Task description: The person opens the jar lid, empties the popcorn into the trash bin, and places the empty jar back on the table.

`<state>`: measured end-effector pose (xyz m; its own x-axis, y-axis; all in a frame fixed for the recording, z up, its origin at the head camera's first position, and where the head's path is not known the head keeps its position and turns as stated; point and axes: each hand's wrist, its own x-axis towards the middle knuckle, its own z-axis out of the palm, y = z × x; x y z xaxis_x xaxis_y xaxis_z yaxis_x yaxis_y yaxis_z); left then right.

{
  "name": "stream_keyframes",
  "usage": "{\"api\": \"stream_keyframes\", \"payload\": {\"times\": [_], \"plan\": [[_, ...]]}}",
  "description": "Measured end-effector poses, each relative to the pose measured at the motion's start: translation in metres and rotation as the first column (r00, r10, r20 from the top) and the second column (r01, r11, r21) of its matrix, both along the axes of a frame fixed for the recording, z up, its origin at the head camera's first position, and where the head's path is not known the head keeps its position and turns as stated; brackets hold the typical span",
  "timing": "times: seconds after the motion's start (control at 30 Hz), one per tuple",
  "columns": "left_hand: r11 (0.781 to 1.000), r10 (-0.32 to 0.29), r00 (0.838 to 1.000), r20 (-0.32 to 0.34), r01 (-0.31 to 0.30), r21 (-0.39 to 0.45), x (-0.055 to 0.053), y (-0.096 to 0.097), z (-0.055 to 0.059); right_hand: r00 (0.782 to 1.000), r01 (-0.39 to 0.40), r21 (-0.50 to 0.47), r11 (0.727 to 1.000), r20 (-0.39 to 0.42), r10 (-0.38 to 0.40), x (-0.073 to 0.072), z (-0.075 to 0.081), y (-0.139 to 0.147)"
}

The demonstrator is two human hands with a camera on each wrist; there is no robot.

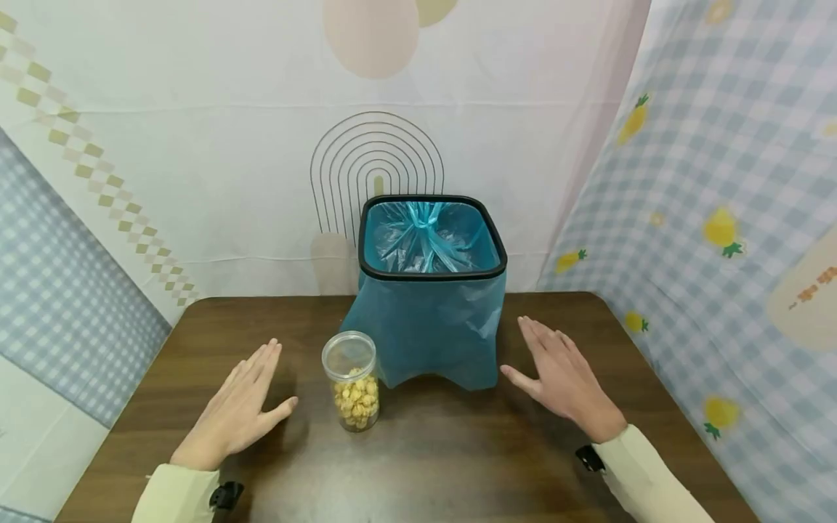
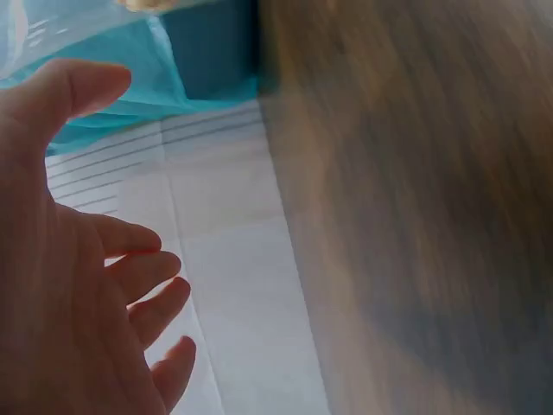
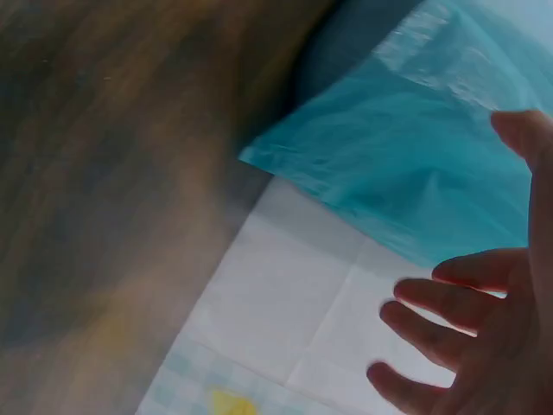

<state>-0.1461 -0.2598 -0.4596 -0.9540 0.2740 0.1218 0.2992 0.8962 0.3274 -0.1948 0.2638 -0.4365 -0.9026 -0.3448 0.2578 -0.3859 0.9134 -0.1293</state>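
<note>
My left hand holds nothing, its fingers extended and thumb apart, a short way left of a clear jar. The jar stands upright, its lower part filled with yellow popcorn-like pieces under a clear lid. Behind it, toward the wall, stands a trash bin with a black rim. A blue plastic bag lines the bin and hangs down over its outside; gathered, knotted-looking plastic shows inside. To the right of the bin, my right hand is spread with nothing in it. The right wrist view shows the bag's blue edge near the thumb.
A dark brown wooden table carries the jar and bin. Directly behind it hangs a white patterned cloth, and a blue-checked cloth closes off the right side. Another checked cloth hangs at the left.
</note>
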Motion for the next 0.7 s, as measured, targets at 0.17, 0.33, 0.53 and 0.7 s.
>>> {"api": "stream_keyframes", "payload": {"times": [0.17, 0.33, 0.53, 0.7], "plan": [[0.99, -0.013, 0.998, 0.065, 0.004, 0.143, 0.003, 0.007, 0.004, 0.999, -0.023, -0.135, 0.991, -0.042, 0.018, 0.007, 0.014, 0.0], [0.955, -0.027, 0.999, 0.033, 0.016, 0.295, 0.006, 0.019, 0.005, 0.993, -0.081, -0.22, 0.972, -0.102, 0.06, 0.015, 0.029, -0.006], [0.892, 0.0, 0.996, -0.092, 0.042, 0.451, 0.004, 0.035, 0.004, 0.979, -0.196, -0.287, 0.937, -0.105, 0.173, 0.022, 0.049, -0.026], [0.824, -0.003, 0.995, -0.101, 0.06, 0.564, 0.001, 0.048, 0.001, 0.958, -0.282, -0.338, 0.898, -0.053, 0.281, 0.022, 0.06, -0.051]]}}
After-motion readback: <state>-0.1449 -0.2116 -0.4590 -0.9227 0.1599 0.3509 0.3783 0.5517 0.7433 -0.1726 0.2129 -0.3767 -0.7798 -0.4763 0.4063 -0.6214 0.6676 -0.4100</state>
